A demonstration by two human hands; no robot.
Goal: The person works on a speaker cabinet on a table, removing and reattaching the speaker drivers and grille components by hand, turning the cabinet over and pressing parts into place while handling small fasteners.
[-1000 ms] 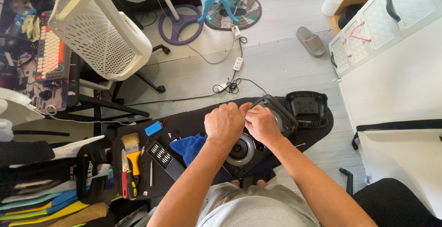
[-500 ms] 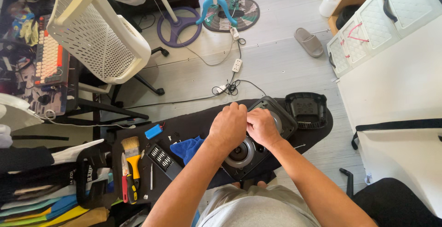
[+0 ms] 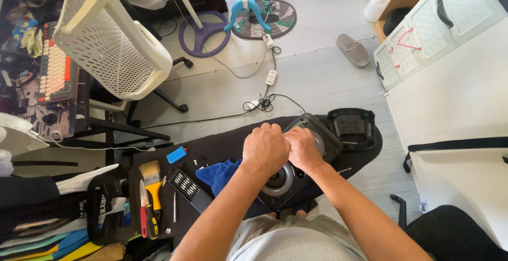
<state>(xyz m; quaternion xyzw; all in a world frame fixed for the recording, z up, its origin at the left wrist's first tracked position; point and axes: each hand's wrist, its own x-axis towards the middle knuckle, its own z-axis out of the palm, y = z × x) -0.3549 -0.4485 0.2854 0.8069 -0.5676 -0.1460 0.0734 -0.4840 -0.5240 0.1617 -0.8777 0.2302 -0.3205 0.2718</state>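
Black board [image 3: 222, 147]: speaker [image 3: 296, 173] under both hands.

A: Bright daylight, even. Strongest at right, white cabinet [image 3: 455, 97] nearly blown out.
B: Shadows?
A: Soft ones under the chair [image 3: 106, 44], falling lower right. Left edge dim, cluttered, murky.
B: Sharpness?
A: Sharp in the centre, no motion blur. Wide-angle bending at the edges; floor [image 3: 317, 75] boards curve at top.

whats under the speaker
The speaker lies on a black mat, partly over a blue cloth. Both hands cover its upper part.
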